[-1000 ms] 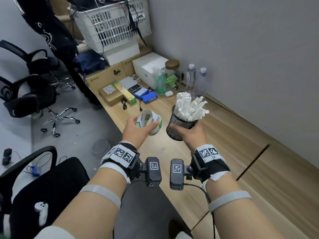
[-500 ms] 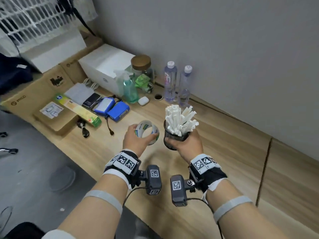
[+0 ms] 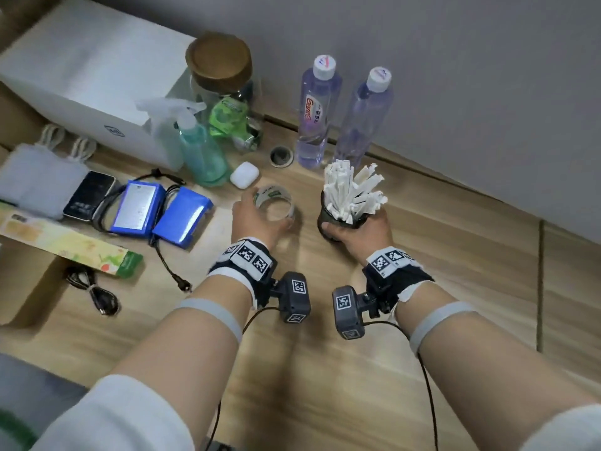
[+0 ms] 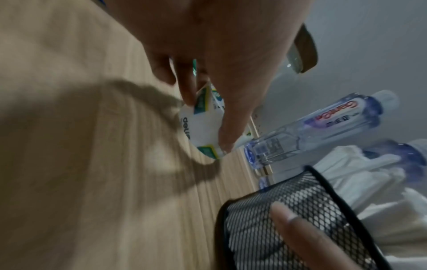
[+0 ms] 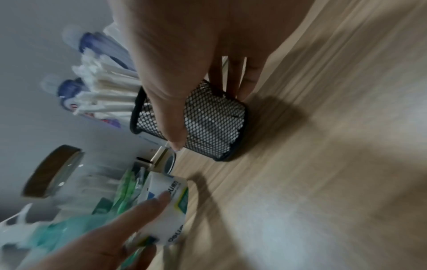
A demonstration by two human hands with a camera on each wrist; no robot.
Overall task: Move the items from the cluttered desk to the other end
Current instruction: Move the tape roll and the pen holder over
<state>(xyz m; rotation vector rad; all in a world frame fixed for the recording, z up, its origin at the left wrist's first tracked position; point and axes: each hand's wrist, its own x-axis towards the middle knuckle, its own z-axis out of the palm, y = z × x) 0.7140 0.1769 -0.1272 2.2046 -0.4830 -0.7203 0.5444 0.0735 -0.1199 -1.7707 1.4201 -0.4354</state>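
Wooden desk (image 3: 325, 369) runs along a grey wall (image 3: 455, 76), seen from above by a head camera, with the person's two forearms reaching forward over it. Clutter sits to the left: a white box (image 3: 81, 76), a spray bottle (image 3: 201, 151), a jar with a brown lid (image 3: 219, 60), two blue battery packs (image 3: 162, 213), a white earbud case (image 3: 244, 174) and two water bottles (image 3: 341, 115) standing against the wall.

Left hand (image 3: 252, 219) has thumb and fingers curled around a roll of clear tape (image 3: 274, 203), which lies flat with its hole facing up, at or just above the desk surface; contact cannot be confirmed. Right hand (image 3: 361, 232) is wrapped around a black mesh cup (image 3: 338, 219) holding upright white paper-wrapped sticks (image 3: 353, 187); in the right wrist view its base seems to rest on the wood.

Both items sit side by side directly ahead of the hands, close to but apart from the bottles, each nearest its own hand. The cup's long axis stands vertical, sticks fanning upward. Open desk stretches away to the person's right, so the carry probably goes that way, keeping the cup upright so that nothing spills.
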